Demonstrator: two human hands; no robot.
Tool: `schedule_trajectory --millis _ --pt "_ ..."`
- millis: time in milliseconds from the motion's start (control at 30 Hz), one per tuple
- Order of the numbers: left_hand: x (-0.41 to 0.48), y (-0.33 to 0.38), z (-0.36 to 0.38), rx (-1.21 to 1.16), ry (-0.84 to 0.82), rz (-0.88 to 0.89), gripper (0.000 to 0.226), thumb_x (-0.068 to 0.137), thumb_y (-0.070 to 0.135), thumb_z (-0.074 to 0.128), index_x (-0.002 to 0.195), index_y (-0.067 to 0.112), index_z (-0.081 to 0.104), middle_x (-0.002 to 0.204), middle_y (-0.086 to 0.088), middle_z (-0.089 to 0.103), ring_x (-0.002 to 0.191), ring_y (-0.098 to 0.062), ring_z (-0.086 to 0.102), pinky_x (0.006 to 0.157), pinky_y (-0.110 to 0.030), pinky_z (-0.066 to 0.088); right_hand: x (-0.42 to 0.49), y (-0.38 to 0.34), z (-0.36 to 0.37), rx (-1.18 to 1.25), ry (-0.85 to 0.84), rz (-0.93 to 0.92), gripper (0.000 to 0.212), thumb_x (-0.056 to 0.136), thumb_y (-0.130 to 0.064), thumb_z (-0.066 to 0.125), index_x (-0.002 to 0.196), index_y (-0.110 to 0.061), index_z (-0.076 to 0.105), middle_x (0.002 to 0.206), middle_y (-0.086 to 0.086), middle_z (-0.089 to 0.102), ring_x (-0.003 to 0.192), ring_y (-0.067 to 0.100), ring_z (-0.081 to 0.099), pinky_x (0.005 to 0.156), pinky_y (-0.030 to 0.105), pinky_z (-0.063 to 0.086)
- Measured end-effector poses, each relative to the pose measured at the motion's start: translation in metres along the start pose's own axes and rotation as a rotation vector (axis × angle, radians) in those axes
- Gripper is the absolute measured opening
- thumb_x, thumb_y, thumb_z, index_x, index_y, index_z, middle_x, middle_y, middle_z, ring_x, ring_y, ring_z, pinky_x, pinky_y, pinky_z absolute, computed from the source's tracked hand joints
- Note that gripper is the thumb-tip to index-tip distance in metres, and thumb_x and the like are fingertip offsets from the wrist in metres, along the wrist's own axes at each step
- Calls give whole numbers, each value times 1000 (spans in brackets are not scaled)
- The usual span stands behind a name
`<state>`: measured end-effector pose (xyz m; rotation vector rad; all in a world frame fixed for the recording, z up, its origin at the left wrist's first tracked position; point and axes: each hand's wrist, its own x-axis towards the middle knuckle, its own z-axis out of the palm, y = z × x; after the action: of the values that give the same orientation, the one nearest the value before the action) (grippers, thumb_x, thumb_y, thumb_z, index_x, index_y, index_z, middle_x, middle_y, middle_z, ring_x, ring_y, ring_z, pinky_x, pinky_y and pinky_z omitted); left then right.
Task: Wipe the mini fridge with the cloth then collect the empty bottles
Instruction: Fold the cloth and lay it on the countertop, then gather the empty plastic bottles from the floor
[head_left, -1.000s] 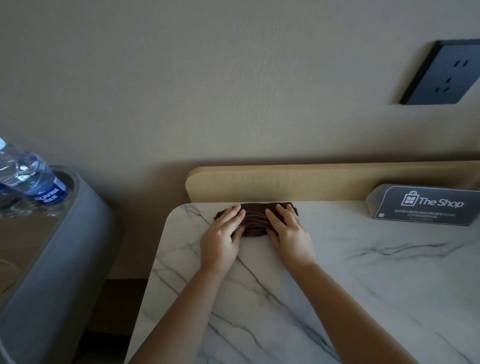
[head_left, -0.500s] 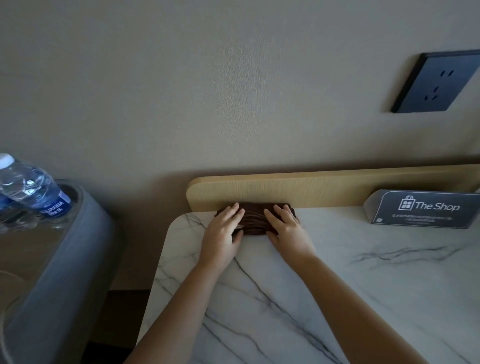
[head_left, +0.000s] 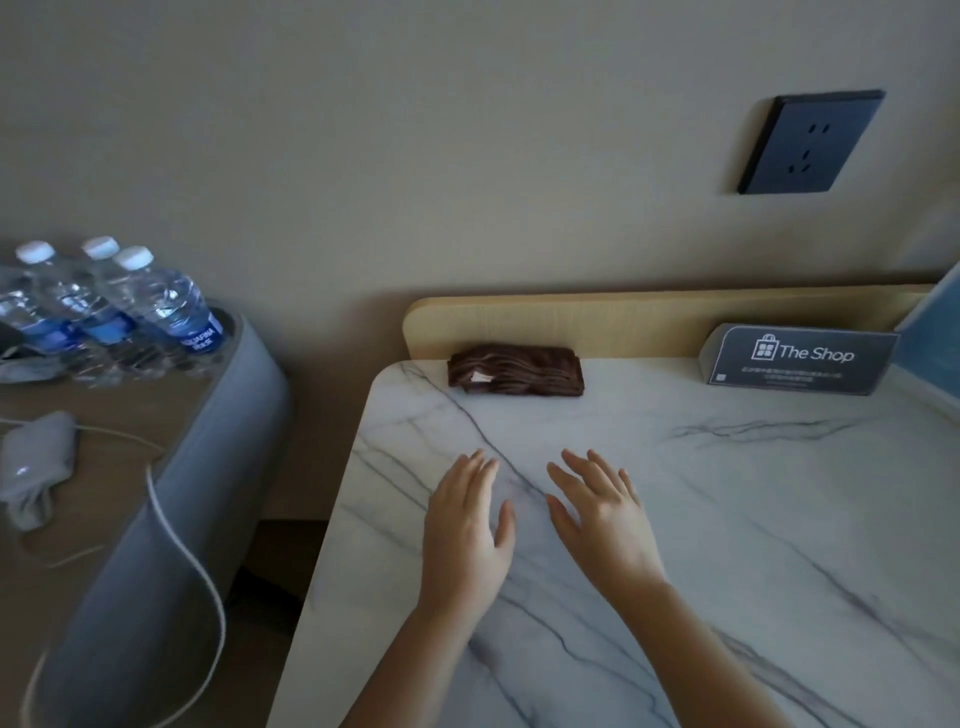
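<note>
Both hands have come off the folded brown cloth (head_left: 519, 371) and drawn back toward the near side of the marble top (head_left: 753, 519). The cloth now lies alone at that top's far left corner, against the wooden backboard (head_left: 675, 319).

Left of the marble top, across a dark gap, three capped Aquafina bottles (head_left: 156, 306) stand bunched together on a grey-rimmed unit (head_left: 249, 400). Whether they are empty I cannot tell. Nearer on that unit, a white cable (head_left: 171, 530) loops past a crumpled grey rag (head_left: 36, 462).

Over the marble top's left half the left hand (head_left: 467, 535) and right hand (head_left: 602, 519) sit side by side, palms down. Their fingers are straight and slightly spread, holding nothing. At the marble top's far right stands a "The Shop" sign (head_left: 800, 358).

With the cloth set down, the wiping looks finished and the bottles seem next. They are packed tight, so a grab at one could topple its neighbours. An arm reaching across might also snag the cable loop.
</note>
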<state>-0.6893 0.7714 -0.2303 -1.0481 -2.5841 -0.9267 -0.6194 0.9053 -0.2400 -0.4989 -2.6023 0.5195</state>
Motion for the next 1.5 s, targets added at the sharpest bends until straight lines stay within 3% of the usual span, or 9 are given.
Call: schedule_trajectory --millis 400,700,867,1000,1167,1300,1500 --pt "-119 25 -49 -7 -40 58 45 70 6 75 113 0 62 117 -15 62 111 -31 57 88 -43 50 -133 -23 -56 -43 21 55 34 66 -9 81 98 -6 71 103 13 70 97 35 64 80 50 51" --pt "-185 7 -101 -87 -105 172 42 70 5 75 110 0 63 117 -15 63 110 -32 58 92 -42 44 -226 -78 -75 -153 50 229 31 72 -10 76 102 -6 70 109 14 67 100 36 63 85 54 49" --pt "-231 -6 -124 -181 -112 171 39 79 21 59 112 2 63 119 -16 62 110 -31 58 89 -42 47 -273 -124 -73 -212 55 330 30 77 -14 72 106 -9 68 115 12 66 107 34 59 90 52 45" --pt "-264 -4 -128 -251 -150 232 34 80 18 63 111 1 63 117 -17 63 109 -31 59 84 -45 52 -312 -155 -77 -250 73 394 29 76 -13 74 104 -8 69 112 11 67 105 32 61 87 49 47" --pt "-294 6 -126 -323 -245 344 35 80 14 59 112 1 62 118 -17 61 111 -33 57 88 -46 50 -369 -167 -98 -279 171 522 26 75 -9 73 101 -7 71 107 11 68 101 32 63 84 54 49" --pt "-310 29 -122 -342 -319 447 35 77 5 68 111 0 62 117 -17 61 110 -33 57 85 -48 51 -419 -173 -117 -334 202 652 26 78 -12 70 104 -10 69 110 9 67 103 32 61 85 55 48" --pt "-339 82 -123 -436 -439 630 35 83 10 56 116 0 60 122 -15 59 115 -31 54 92 -47 47 -488 -190 -147 -385 288 801 28 78 -12 71 106 -14 69 111 9 66 102 33 61 84 56 47"
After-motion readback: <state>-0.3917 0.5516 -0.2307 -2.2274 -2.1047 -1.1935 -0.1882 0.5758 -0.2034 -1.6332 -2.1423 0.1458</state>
